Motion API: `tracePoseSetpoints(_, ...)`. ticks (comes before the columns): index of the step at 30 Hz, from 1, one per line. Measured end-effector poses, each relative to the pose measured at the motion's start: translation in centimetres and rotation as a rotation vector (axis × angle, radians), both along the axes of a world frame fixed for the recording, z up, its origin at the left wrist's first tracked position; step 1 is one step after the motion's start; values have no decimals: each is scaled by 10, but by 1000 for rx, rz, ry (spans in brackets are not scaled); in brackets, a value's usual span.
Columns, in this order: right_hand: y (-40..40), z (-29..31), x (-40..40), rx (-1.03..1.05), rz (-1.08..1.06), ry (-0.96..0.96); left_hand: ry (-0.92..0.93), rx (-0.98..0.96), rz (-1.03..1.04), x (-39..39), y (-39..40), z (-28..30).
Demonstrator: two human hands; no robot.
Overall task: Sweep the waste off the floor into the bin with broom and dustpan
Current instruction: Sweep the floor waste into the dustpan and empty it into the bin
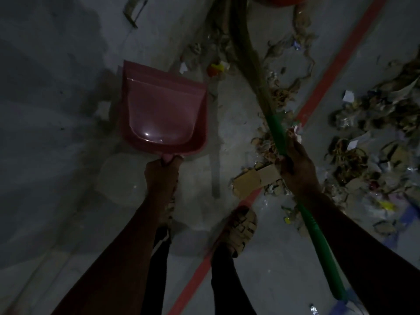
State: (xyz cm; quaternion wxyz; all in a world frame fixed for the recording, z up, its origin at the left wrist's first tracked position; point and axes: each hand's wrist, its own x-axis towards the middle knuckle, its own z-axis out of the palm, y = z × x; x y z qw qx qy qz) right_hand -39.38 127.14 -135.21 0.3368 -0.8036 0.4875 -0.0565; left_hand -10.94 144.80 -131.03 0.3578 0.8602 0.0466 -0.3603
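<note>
Dim light over a grey concrete floor (56, 110), and on the left side it lies dark and stained. Moving in, here's the pink dustpan (162, 110), its open mouth pointing away from the person, pan empty and catching a small glint near the back wall. The left hand (162, 171) is wrapped tight round the dustpan's short handle, fingers curled right at the base of the pan. Below that arm, a sandalled foot (238, 230) stands on a red painted line (336, 64) that runs diagonally across the floor from lower centre to upper right.

Centre now: a small red and yellow scrap (214, 69) sits just beyond the dustpan's far right corner, with bits of white paper beside it. A flat piece of cardboard (254, 178) lies between the two hands, touching the red line. Then the broom (279, 137), green handle slanting from lower right up to centre, its pale bristles reaching away toward the top edge. The right hand (297, 164) is clenched round that green handle partway up.

Right of the broom, the waste (363, 144) is spread thick: torn brown paper, shiny wrappers, white scraps, all loose on the floor beyond the red line. At the very top edge, an orange-red curved rim (279, 1) pokes in; what it belongs to, can't tell.
</note>
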Motion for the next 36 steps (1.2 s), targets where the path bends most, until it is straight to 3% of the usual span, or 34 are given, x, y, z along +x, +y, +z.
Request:
tracePoseSetpoints(14, 25, 5, 145, 164, 58, -34, 81, -28, -36, 60, 58, 4)
tracePoseSetpoints(19, 36, 8, 205, 425, -106, 104, 106, -73, -52, 83, 63, 10)
tracePoseSetpoints(22, 43, 4, 224, 481, -170, 196, 136, -71, -53, 93, 64, 14)
tracePoseSetpoints(27, 58, -4, 203, 398, -204, 204, 141, -91, -83, 106, 70, 17)
tracePoseSetpoints(36, 111, 6, 90, 131, -129, 210, 138, -93, -155, 115, 56, 22)
